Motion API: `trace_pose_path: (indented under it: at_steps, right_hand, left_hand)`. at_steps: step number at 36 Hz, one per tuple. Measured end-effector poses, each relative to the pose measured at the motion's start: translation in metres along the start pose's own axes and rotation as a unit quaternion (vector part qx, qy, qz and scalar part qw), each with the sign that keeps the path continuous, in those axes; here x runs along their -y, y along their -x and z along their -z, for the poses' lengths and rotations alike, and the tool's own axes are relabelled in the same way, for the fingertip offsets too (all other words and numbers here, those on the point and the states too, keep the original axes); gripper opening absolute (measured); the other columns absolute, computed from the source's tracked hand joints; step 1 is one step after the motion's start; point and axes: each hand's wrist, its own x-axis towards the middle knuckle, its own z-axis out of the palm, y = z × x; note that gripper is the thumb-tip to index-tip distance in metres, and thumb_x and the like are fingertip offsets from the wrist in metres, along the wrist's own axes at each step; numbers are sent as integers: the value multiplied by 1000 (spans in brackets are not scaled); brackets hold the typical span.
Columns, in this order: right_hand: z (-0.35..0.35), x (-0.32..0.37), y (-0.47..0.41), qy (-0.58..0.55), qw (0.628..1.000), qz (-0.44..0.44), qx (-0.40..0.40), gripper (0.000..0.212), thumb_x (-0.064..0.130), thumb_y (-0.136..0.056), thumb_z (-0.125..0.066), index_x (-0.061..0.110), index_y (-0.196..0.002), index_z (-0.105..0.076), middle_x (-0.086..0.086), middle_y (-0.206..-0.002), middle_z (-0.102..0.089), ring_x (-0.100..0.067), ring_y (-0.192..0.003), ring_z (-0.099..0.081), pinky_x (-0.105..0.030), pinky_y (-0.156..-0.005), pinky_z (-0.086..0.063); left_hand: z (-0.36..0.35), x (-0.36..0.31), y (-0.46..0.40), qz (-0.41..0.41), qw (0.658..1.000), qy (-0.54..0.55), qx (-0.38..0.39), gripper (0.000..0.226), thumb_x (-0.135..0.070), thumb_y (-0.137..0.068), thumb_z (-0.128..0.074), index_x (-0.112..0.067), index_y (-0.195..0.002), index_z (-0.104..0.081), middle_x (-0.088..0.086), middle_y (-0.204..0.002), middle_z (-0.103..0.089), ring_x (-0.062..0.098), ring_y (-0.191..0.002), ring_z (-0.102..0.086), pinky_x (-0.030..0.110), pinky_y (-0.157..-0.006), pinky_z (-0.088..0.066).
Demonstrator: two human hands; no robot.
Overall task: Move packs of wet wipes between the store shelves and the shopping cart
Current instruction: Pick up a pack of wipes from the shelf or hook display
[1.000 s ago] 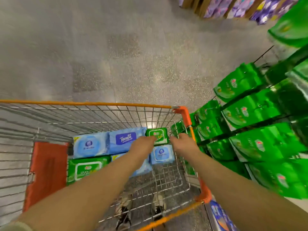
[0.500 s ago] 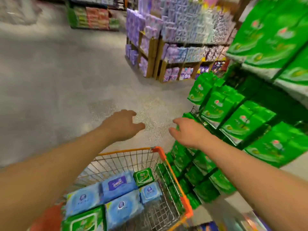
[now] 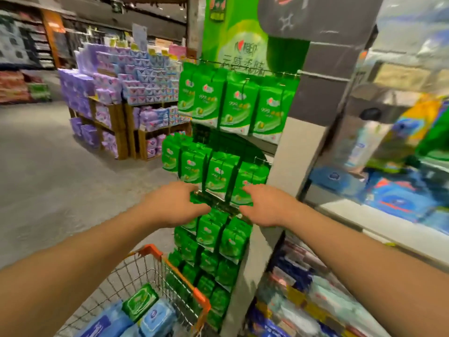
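Store lighting was pretty even and bright from my feed, but everything right of the green display rack (image 3: 233,113) was smeared, edges fisheye-warped.

Both bare forearms stretch forward, near each other. The left hand (image 3: 176,204) and right hand (image 3: 266,205) face palm-down, fingers seemingly loosely bent, though blurred.
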Motion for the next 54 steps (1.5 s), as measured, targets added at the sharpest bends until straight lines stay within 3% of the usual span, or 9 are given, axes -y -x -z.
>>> trace_pose_path:
  at_steps: [6, 10, 14, 20, 23, 30, 38, 46, 54]
  right_hand:
    - [16, -86, 92, -29, 996, -88, -4, 58, 49, -97, -50, 16, -144, -47, -12, -150, -49, -32, -133, -50, -41, -105, -46]
    - [18, -140, 157, -41, 988, -151, -20, 30, 45, -95, -52, 20, -110, -56, -9, -127, -62, -31, -116, -58, -35, -87, -47]
    - [17, -182, 212, -42, 980, -196, -21, 60, 48, -99, -50, 16, -149, -43, -9, -155, -44, -28, -140, -43, -37, -113, -38]
    - [8, -237, 276, -57, 963, -263, -19, 64, 51, -97, -50, 15, -150, -42, -9, -154, -45, -28, -139, -44, -41, -112, -40]
    - [9, -255, 289, -66, 958, -279, -31, 64, 50, -97, -50, 16, -151, -40, -7, -155, -43, -26, -140, -43, -42, -113, -39]
    - [15, -277, 281, -80, 951, -294, -43, 69, 52, -97, -50, 22, -156, -32, -2, -160, -37, -25, -144, -38, -42, -115, -38]
    - [32, -296, 239, -56, 947, -310, -65, 66, 47, -99, -50, 17, -155, -34, -6, -155, -43, -25, -141, -42, -38, -110, -40]
    - [57, -311, 199, -70, 934, -316, -148, 53, 44, -96, -57, 19, -142, -51, -3, -146, -55, -23, -130, -53, -38, -105, -46]
    - [73, -334, 168, -101, 897, -318, -290, 62, 33, -96, -63, 14, -151, -42, -6, -155, -46, -21, -142, -42, -25, -111, -30]
  left_hand:
    - [-9, -107, -1, -75, 997, -5, 13, 83, -71, -86, -57, -24, -152, -43, 9, -158, -43, 27, -142, -45, 39, -113, -41]
    - [-24, -179, 10, -119, 992, 0, 31, 83, -72, -80, -55, -26, -149, -47, 5, -156, -46, 24, -142, -45, 37, -114, -40]
    - [-38, -239, 20, -158, 987, -7, 39, 85, -74, -74, -52, -26, -144, -52, 7, -148, -55, 26, -134, -53, 39, -108, -46]
    - [-49, -310, 29, -211, 976, -14, 41, 70, -69, -77, -56, -35, -139, -55, 2, -137, -62, 23, -119, -61, 35, -96, -51]
    - [-50, -330, 24, -224, 973, -7, 48, 75, -68, -77, -57, -31, -142, -53, 2, -144, -56, 21, -125, -57, 36, -103, -49]
    - [-45, -356, -6, -251, 967, 0, 46, 87, -76, -71, -51, -33, -147, -47, -1, -153, -47, 20, -135, -48, 40, -110, -44]
    - [-36, -369, -64, -280, 959, 29, 25, 72, -67, -85, -59, -35, -148, -44, -6, -156, -42, 20, -138, -45, 40, -109, -43]
    - [-32, -389, -117, -315, 946, 74, 18, 72, -62, -84, -64, -31, -147, -49, -4, -151, -52, 19, -134, -52, 36, -106, -47]
    - [-44, -420, -158, -332, 929, 164, 25, 61, -51, -89, -66, -26, -143, -53, -4, -140, -61, 17, -119, -62, 30, -99, -49]
